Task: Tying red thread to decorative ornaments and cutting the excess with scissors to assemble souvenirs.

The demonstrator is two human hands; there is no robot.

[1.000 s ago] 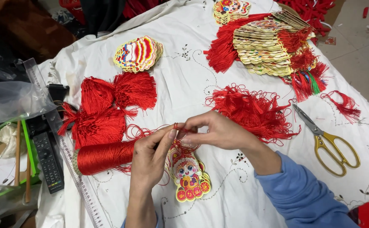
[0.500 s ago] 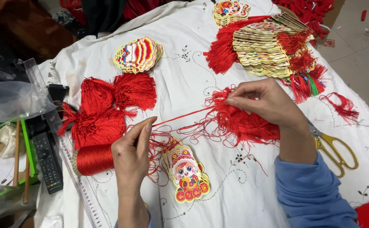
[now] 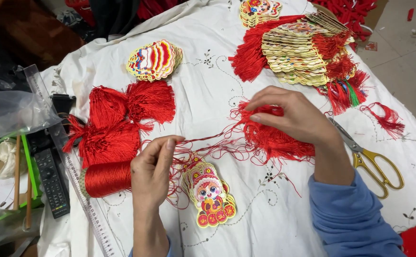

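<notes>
Two hands are working one thin red thread [image 3: 208, 138]. Left hand [image 3: 152, 172] is pinching it. Right hand [image 3: 291, 115] is gripping a loose red tassel pile [image 3: 274, 140].

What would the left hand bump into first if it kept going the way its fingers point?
The left hand points up and a bit right. Probably it would first meet the loose red threads stretched toward the right hand, then bare white cloth. Height above the cloth is hard to judge.
</notes>
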